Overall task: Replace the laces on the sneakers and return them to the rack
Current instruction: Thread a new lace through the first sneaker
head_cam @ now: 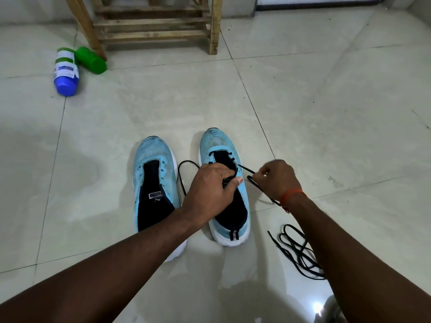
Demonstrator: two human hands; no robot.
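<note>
Black lace (pixel 245 169), looking limp and light, is trailing from the right-hand sneaker (pixel 219 143) on the floor (pixel 303 113); my right hand (pixel 277 178) is pinching it just beside the shoe, while my left hand (pixel 210 187) is gripping the soft upper.

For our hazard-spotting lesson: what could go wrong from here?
The right hand pinches the black lace; a pull could drag the slack loop left of the right sneaker out of its eyelets. The spare lace beside the right forearm may snag. The blue bottle by the rack could roll underfoot.
</note>
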